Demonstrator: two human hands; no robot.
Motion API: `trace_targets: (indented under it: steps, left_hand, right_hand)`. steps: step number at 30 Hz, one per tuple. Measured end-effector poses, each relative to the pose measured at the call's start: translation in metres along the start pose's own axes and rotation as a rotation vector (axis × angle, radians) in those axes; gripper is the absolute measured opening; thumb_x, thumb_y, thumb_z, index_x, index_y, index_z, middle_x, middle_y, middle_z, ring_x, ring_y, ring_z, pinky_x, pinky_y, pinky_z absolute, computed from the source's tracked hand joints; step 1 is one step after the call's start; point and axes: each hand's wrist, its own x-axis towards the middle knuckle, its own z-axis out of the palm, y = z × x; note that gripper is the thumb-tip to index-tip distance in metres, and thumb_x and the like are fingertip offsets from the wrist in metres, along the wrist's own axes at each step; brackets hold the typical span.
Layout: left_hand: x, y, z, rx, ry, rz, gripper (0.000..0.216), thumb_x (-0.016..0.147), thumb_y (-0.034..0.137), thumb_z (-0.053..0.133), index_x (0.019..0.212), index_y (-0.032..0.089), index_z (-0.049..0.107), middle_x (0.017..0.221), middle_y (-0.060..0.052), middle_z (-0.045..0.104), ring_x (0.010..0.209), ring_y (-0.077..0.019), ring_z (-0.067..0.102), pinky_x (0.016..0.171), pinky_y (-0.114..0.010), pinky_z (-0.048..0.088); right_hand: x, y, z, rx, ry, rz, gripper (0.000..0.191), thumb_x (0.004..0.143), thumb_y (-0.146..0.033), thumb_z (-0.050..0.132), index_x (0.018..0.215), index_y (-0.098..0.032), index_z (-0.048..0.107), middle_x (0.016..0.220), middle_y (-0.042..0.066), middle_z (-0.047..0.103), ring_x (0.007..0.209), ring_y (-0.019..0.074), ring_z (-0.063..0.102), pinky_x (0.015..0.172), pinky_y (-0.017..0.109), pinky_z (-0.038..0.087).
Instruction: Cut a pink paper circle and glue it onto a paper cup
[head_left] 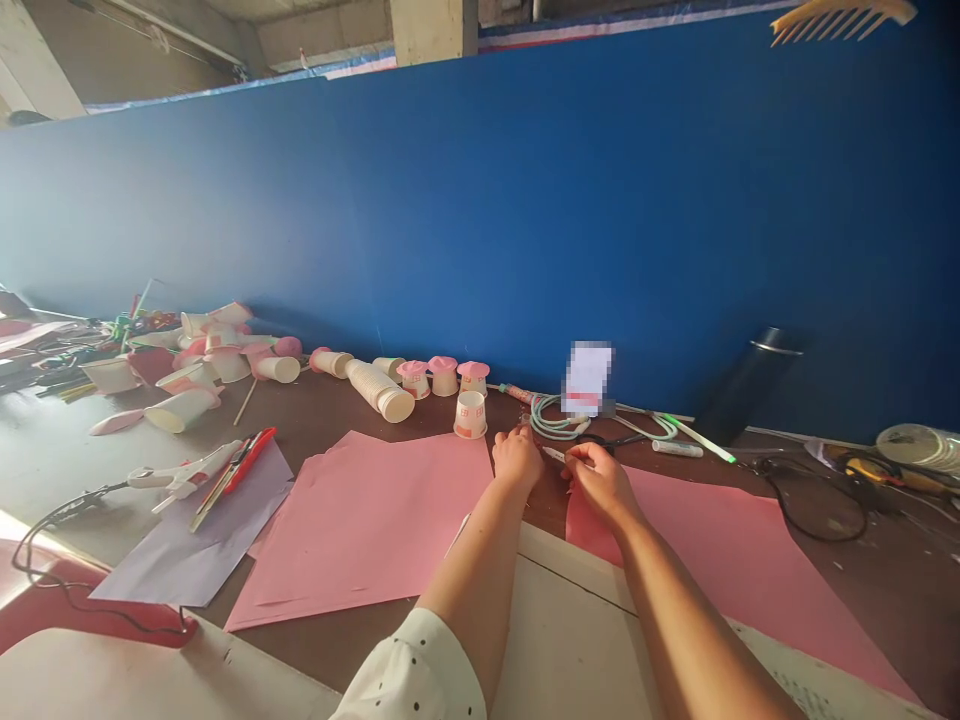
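My left hand (517, 458) is closed at the inner edge of the left stack of pink paper (375, 520); what its fingers hold, if anything, is hidden. Close by, my right hand (598, 478) pinches a slim white pen-like stick (553, 454) that points toward my left hand. Under my right wrist lies another pink sheet (705, 530). A white paper cup (470, 415) with red print stands just beyond my left hand. Behind it are three upside-down cups with pink paper tops (444, 376). A coiled pale cable (551, 418) rests beyond my fingers.
On the left, a glue gun (184, 475) and a red utility knife (238, 470) lie on lilac paper (202, 560). Nested paper cups (379, 390) lie on their side. A dark bottle (754, 385) stands by the blue partition (525, 200). A green-tipped pen (701, 438) lies right.
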Motion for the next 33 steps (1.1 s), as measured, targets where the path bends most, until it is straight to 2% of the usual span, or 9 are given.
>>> trace_targets:
  steps: [6, 25, 33]
  left_hand:
    - [0.0012, -0.0019, 0.0041, 0.028, 0.008, 0.015, 0.04, 0.086, 0.016, 0.039, 0.121, 0.018, 0.058, 0.133, -0.011, 0.057, 0.118, -0.0297, 0.046, 0.095, -0.038, 0.039]
    - [-0.0014, -0.0005, 0.0035, 0.069, -0.016, 0.034, 0.045, 0.085, 0.023, 0.043, 0.128, 0.019, 0.054, 0.139, -0.011, 0.052, 0.122, -0.0309, 0.042, 0.096, -0.04, 0.038]
    - [-0.0025, 0.0002, 0.0028, 0.085, -0.009, 0.021, 0.038, 0.086, 0.024, 0.041, 0.12, 0.02, 0.058, 0.129, -0.011, 0.059, 0.119, -0.0302, 0.044, 0.094, -0.04, 0.038]
  right_hand:
    - [-0.0039, -0.0045, 0.0018, -0.018, -0.007, -0.011, 0.012, 0.079, -0.034, 0.055, 0.085, -0.025, 0.059, 0.069, 0.0, 0.072, 0.057, 0.0176, 0.065, 0.061, 0.029, 0.051]
    - [-0.001, -0.0054, 0.007, -0.081, -0.02, -0.059, 0.016, 0.082, -0.036, 0.054, 0.09, -0.025, 0.061, 0.08, 0.0, 0.073, 0.063, 0.0169, 0.065, 0.064, 0.029, 0.048]
    - [0.0032, 0.002, 0.0082, -0.111, -0.024, -0.078, 0.021, 0.082, -0.04, 0.055, 0.096, -0.024, 0.061, 0.083, 0.001, 0.074, 0.064, 0.0173, 0.065, 0.064, 0.029, 0.046]
